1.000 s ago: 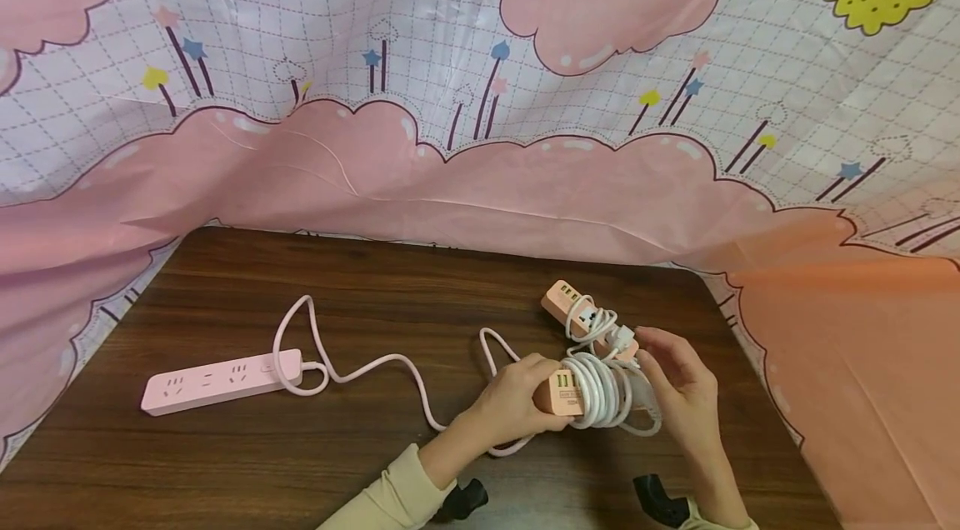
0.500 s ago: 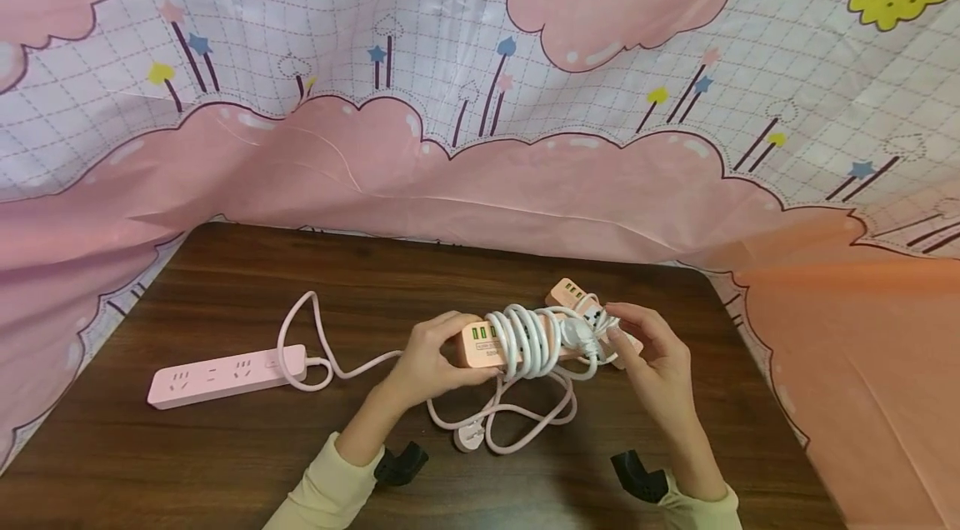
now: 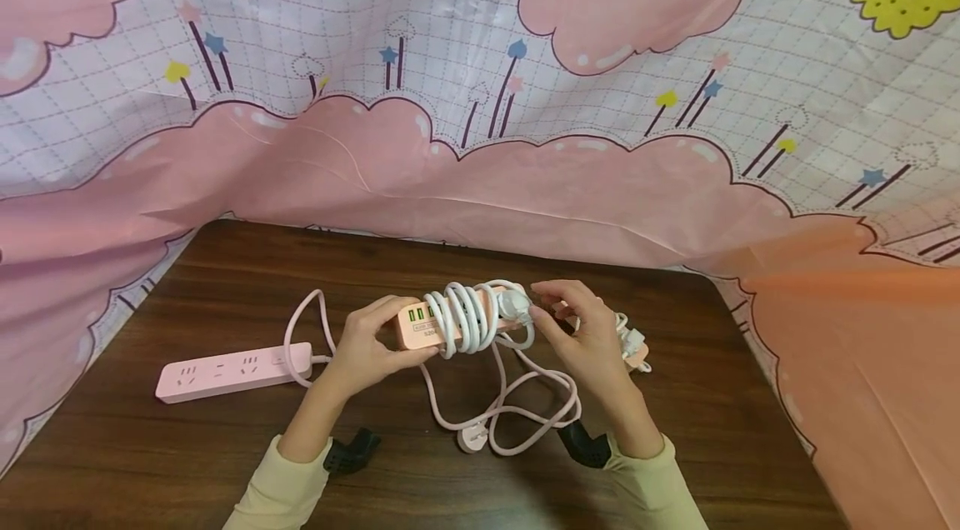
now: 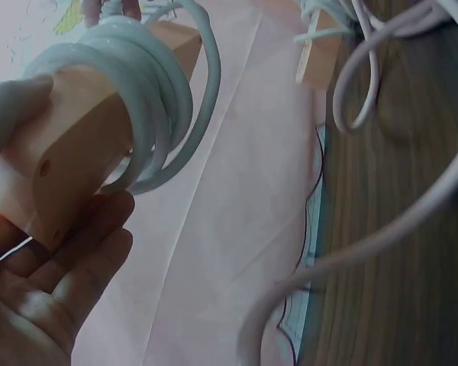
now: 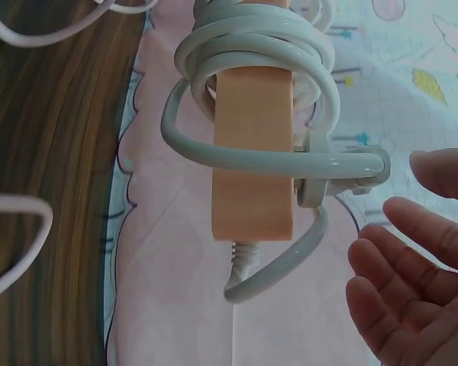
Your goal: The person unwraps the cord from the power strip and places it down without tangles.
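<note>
My left hand (image 3: pixel 367 351) grips the left end of a peach power strip (image 3: pixel 416 328) and holds it up above the table. A thick white cord (image 5: pixel 263 46) is wound several times round the strip's middle. Toward its right end a white plug (image 3: pixel 514 305) sits against the socket face. In the left wrist view, thumb and fingers of the left hand (image 4: pixel 46 305) clasp the strip's end from both sides. Beside the plug is my right hand (image 3: pixel 588 330). The right wrist view shows the right hand (image 5: pixel 412 282) with loose fingers, a small gap from the plug (image 5: pixel 359 168).
A pink power strip (image 3: pixel 225 372) lies at the left of the dark wooden table (image 3: pixel 420 480). Its pink cord (image 3: pixel 525 447) loops across the middle, ending in a plug (image 3: pixel 472 436). Behind my right hand lies another peach strip (image 3: pixel 637 357), partly hidden. A patterned curtain (image 3: pixel 480 172) hangs behind.
My left hand has lifted the cord-wrapped peach strip and carried it left and upward. The right hand has followed leftward along its plug end. The pink plug has come into view.
</note>
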A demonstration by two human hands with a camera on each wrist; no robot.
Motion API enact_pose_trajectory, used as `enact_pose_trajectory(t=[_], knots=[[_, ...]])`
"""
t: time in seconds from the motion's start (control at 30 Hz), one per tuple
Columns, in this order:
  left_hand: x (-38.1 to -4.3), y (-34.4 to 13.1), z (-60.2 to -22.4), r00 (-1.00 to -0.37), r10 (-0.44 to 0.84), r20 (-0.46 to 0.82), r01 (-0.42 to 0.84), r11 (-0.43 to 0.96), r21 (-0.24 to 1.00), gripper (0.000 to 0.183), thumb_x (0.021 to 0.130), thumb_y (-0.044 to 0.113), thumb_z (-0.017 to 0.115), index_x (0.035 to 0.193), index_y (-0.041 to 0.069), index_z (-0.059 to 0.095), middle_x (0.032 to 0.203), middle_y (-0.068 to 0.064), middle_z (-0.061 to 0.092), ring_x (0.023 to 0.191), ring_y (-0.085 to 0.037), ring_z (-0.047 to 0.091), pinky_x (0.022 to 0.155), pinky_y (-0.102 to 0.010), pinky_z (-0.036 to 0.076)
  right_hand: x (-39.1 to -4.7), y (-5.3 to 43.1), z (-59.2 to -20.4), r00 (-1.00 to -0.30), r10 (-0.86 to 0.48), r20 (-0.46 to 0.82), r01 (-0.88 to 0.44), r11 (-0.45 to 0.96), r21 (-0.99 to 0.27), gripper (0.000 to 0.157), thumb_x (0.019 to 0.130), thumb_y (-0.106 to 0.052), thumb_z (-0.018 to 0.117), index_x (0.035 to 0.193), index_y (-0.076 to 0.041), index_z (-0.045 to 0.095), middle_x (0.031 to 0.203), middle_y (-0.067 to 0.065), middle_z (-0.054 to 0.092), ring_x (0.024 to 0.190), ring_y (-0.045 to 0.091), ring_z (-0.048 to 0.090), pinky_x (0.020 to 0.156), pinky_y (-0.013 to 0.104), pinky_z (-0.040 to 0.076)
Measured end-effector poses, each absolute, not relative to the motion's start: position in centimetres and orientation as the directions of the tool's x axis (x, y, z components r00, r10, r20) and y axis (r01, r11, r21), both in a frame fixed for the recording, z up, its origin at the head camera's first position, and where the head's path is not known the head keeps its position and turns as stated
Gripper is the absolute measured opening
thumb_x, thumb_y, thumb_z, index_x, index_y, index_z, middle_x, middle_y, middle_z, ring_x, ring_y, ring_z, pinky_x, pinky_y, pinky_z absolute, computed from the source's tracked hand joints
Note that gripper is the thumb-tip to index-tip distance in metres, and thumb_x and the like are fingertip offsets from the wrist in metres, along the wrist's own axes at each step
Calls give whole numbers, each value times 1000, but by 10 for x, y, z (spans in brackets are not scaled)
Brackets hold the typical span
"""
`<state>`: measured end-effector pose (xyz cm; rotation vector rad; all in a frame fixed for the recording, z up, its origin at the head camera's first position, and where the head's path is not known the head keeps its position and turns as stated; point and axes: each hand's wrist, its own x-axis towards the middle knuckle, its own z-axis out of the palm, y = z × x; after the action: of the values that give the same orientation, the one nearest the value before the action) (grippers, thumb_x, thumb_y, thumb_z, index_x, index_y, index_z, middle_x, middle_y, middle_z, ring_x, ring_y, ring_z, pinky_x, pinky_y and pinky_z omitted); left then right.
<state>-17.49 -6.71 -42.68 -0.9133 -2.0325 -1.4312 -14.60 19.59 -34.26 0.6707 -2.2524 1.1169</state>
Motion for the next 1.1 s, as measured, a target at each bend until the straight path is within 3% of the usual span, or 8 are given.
enact_pose_trajectory(t=[0.13, 0.27, 0.5, 0.7, 0.9, 1.1], knots=[[-166, -77, -413, -672, 233, 703, 740, 202, 641, 53, 55, -9, 84, 103, -8, 62, 89, -15, 63, 74, -6, 55, 57, -22, 50, -162, 191, -354, -748, -263, 610, -633, 561, -534, 23, 77, 0, 73, 99, -2, 67, 83, 6, 60, 73, 11, 51, 61, 23, 45], [-162, -84, -406, -698, 230, 678, 714, 155, 683, 50, 57, -14, 80, 102, -12, 60, 88, -19, 62, 76, -3, 55, 59, -19, 51, -170, 182, -354, -762, -317, 565, -624, 592, -510, 22, 80, -10, 73, 100, -5, 67, 83, 5, 58, 67, 15, 49, 56, 23, 41], [-163, -89, -408, -727, 237, 645, 678, 99, 728, 47, 59, -19, 77, 102, -15, 59, 89, -23, 62, 76, -3, 57, 60, -18, 51, -177, 168, -342, -769, -408, 493, -622, 657, -427, 28, 82, -20, 73, 103, -2, 68, 91, 6, 60, 77, 19, 52, 65, 29, 45], [-170, -87, -409, -730, 237, 641, 671, 69, 738, 46, 60, -20, 76, 102, -18, 57, 89, -26, 62, 75, -3, 58, 60, -18, 51, -189, 163, -328, -730, -541, 417, -672, 679, -294, 26, 80, -15, 72, 102, -2, 67, 94, 8, 61, 80, 19, 51, 65, 31, 44], [-187, -90, -425, -743, 254, 619, 650, 56, 758, 50, 61, -18, 77, 108, -12, 59, 93, -23, 64, 73, -5, 59, 60, -19, 51, -196, 162, -311, -709, -654, 263, -704, 682, -198, 32, 77, -12, 74, 106, -2, 67, 100, 8, 64, 82, 19, 56, 69, 32, 48], [-187, -87, -422, -750, 262, 607, 640, 60, 766, 47, 62, -18, 76, 106, -13, 59, 88, -22, 63, 67, -6, 59, 55, -20, 51, -199, 159, -305, -738, -665, 114, -673, 713, -194, 38, 76, -11, 75, 111, 0, 66, 106, 11, 64, 81, 19, 57, 67, 30, 48]])
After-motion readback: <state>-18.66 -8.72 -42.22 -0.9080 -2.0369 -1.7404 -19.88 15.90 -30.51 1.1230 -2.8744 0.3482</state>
